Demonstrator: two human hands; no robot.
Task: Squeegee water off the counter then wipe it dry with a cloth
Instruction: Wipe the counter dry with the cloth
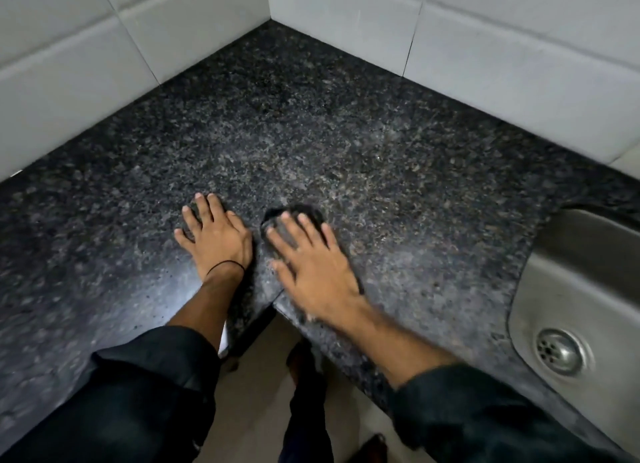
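While the left hand (215,235) is resting flat with spread fingers for support, the right hand (311,265) is pressing a dark cloth (294,213) onto the counter (346,144), fingers spread.

White wall tiles (502,47) behind, steel sink (581,289) with drain strainer (558,351) at my right, beige floor (263,410) below.

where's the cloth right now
In the head view the dark cloth lies flat on the counter under the right hand, beside the left hand, left of the sink.
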